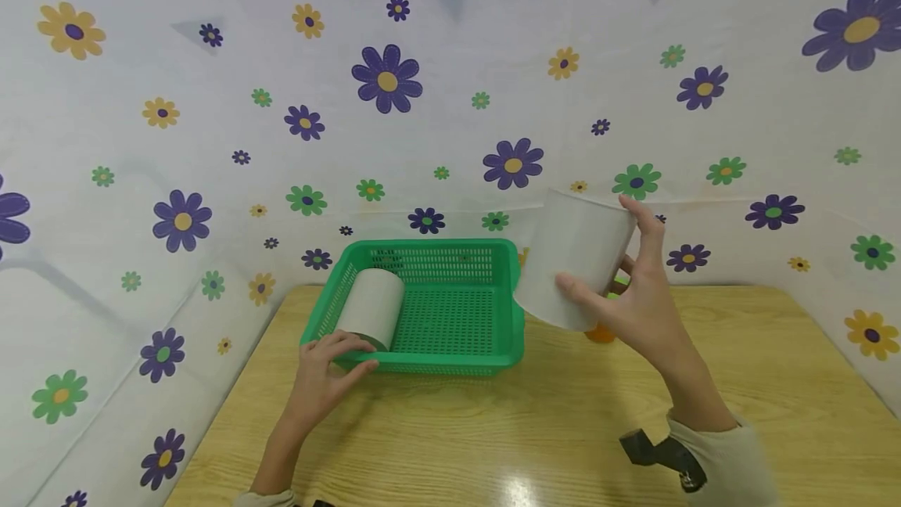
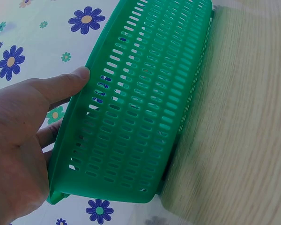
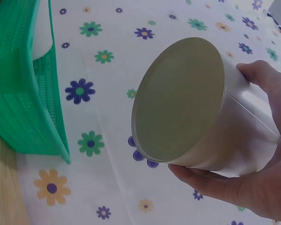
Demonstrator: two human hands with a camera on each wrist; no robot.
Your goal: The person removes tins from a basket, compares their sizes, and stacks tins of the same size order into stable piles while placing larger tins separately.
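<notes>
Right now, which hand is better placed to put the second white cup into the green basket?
The right hand: it already grips the white cup in the air beside the green basket. The left hand holds the basket's near rim.

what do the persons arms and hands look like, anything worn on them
Both hands are bare: no gloves, no rings visible on the left hand or right hand. Each arm ends in a light beige sleeve, and a small black device sits at the right wrist.
</notes>
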